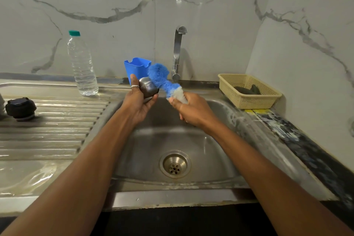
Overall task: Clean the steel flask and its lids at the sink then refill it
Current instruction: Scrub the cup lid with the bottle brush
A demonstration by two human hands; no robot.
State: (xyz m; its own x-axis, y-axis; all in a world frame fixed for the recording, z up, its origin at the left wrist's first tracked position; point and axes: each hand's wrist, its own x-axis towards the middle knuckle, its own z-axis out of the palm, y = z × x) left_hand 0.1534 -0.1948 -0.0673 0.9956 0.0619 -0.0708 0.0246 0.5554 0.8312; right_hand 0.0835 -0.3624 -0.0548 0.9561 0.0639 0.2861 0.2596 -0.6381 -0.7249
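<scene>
Left hand [138, 101], right hand [193, 111], fingers [175, 103] curled.

Bottle [82, 67] left of sink [138, 145], basket [252, 102] right

Your left hand [138, 103] and the brush [161, 78] cover much of the steel cup [147, 87], so its mouth is out of sight. The brush's handle is buried in your right hand [191, 109]. At 9 o'clock the picture's edge cuts off a grey object [1, 105]. At 3 o'clock, the dark lump [247, 90] in the basket [268, 99] is unidentifiable.
</scene>
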